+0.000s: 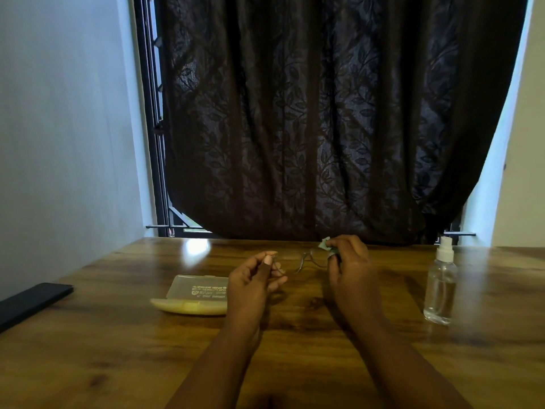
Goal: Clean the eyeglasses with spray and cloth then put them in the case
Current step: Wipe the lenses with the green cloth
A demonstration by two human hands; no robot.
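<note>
Thin-framed eyeglasses [305, 259] are held above the wooden table [295, 349] between both hands. My left hand [255, 278] pinches the left lens rim between thumb and fingers. My right hand [349, 264] pinches a small pale green cloth [325, 243] against the right lens. A translucent yellowish case [194, 295] lies open on the table just left of my left hand. A clear spray bottle [440, 283] with a white nozzle stands upright at the right.
A black flat object [32, 301] lies at the table's left edge. A dark patterned curtain [324, 113] hangs behind the table over a window with a metal grille. White walls stand on both sides.
</note>
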